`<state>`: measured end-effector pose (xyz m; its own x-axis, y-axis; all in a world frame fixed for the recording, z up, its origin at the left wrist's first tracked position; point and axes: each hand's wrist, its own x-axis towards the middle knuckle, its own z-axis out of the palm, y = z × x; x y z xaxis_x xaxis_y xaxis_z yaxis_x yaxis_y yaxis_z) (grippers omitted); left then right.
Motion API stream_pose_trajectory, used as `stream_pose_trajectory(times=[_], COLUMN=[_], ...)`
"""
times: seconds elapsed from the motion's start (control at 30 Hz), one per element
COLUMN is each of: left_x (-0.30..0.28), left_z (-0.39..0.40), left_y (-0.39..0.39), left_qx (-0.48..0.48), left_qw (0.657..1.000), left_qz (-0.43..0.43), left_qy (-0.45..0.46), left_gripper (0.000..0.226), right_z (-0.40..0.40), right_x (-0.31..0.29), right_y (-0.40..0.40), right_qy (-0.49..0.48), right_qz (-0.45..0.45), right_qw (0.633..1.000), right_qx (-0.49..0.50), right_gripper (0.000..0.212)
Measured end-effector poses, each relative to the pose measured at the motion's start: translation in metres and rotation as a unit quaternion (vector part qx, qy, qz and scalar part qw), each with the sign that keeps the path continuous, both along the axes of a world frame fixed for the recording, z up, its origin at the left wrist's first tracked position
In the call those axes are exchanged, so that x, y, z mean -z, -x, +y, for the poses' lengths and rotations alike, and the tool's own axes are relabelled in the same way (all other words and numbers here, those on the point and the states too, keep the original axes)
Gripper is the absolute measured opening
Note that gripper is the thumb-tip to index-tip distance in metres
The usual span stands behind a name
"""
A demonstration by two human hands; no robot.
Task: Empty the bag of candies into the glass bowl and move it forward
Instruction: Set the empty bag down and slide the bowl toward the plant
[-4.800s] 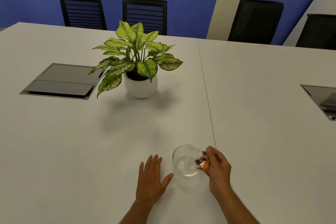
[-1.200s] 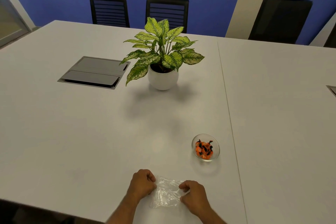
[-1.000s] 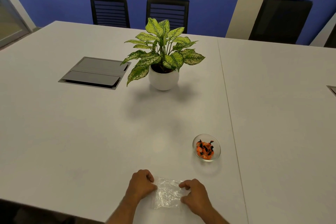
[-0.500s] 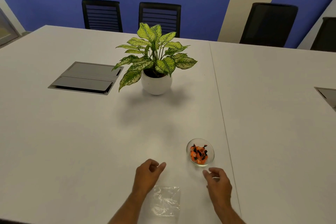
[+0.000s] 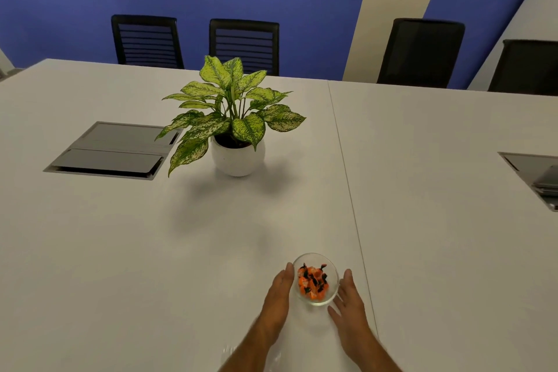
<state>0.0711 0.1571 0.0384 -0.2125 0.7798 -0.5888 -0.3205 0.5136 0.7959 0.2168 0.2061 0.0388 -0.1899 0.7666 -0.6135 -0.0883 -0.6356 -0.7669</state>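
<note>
Glass bowl (image 5: 316,280) upright on white table (image 5: 120,251), near the front edge, just left of the seam between the two tabletops. Filled with orange and black wrapped candies (image 5: 312,282), all inside the rim. Left hand (image 5: 277,299) flat and extended, fingers together, pressed along the bowl's left wall. Right hand (image 5: 348,300) likewise extended, fingers straight, set against the bowl's right wall, thumb spread toward the near side. Bowl cupped between both palms; neither hand curled around anything. Contact at the glass appears made on both sides, though exact touch on the right cannot be confirmed. Clear plastic bag (image 5: 229,353) lying flat at the bottom edge, partly hidden under the left forearm, apparently empty, well behind the bowl. Potted plant (image 5: 234,130) in a round white pot standing farther forward, left of the seam, well apart from the bowl. Grey recessed panel (image 5: 111,149) set into the tabletop to the left of the plant; a second one at the right edge. Four black chairs (image 5: 244,45) along the far side against a blue wall.
</note>
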Motion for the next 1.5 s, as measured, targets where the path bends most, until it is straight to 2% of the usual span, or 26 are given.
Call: stream_pose_trajectory(times=[0.1, 0.33, 0.47, 0.53, 0.67, 0.8, 0.97, 1.13, 1.27, 1.3, 1.33, 1.5], left_x=[0.003, 0.003, 0.001, -0.002, -0.015, -0.026, -0.034, -0.037, -0.052, -0.029, -0.026, -0.020], left_z=[0.008, 0.018, 0.028, 0.037, 0.063, 0.098, 0.152, 0.210, 0.226, 0.274, 0.286, 0.298], left_y=[-0.005, -0.012, -0.011, -0.009, 0.001, 0.012, 0.026, 0.043, 0.052, 0.061, 0.063, 0.067], left_qx=[-0.005, -0.026, -0.030, -0.026, -0.020, -0.023, -0.019, -0.027, -0.011, -0.029, -0.028, -0.019], left_qw=[1.000, 0.999, 0.999, 1.000, 1.000, 0.999, 0.998, 0.997, 0.997, 0.996, 0.997, 0.998], left_qz=[-0.027, -0.027, -0.017, -0.007, 0.005, 0.013, 0.019, 0.030, 0.041, 0.039, 0.041, 0.039], left_qy=[-0.006, -0.002, -0.006, -0.010, -0.015, -0.033, -0.052, -0.065, -0.068, -0.068, -0.059, -0.049], left_gripper=[0.068, 0.051, 0.047, 0.050, 0.068, 0.060, 0.063, 0.084, 0.089, 0.089, 0.090, 0.098], right_z=[0.001, 0.007, 0.017, 0.025, 0.053, 0.089, 0.142, 0.206, 0.225, 0.272, 0.286, 0.294], right_x=[-0.003, 0.000, -0.003, -0.006, -0.014, -0.022, -0.031, -0.030, -0.037, -0.015, -0.007, -0.010], right_y=[0.000, 0.007, 0.012, 0.016, 0.028, 0.040, 0.056, 0.073, 0.080, 0.092, 0.094, 0.101], right_qy=[0.007, 0.028, 0.018, 0.006, -0.020, -0.036, -0.059, -0.079, -0.075, -0.075, -0.074, -0.066], right_qz=[0.019, 0.040, 0.045, 0.051, 0.056, 0.056, 0.064, 0.059, 0.063, 0.052, 0.047, 0.052], right_qw=[1.000, 0.998, 0.998, 0.998, 0.998, 0.997, 0.996, 0.995, 0.995, 0.996, 0.996, 0.996], right_qx=[-0.007, 0.026, 0.030, 0.029, 0.027, 0.030, 0.031, 0.022, 0.024, 0.026, 0.024, 0.013], right_gripper=[0.057, 0.055, 0.046, 0.039, 0.040, 0.038, 0.049, 0.055, 0.059, 0.059, 0.060, 0.059])
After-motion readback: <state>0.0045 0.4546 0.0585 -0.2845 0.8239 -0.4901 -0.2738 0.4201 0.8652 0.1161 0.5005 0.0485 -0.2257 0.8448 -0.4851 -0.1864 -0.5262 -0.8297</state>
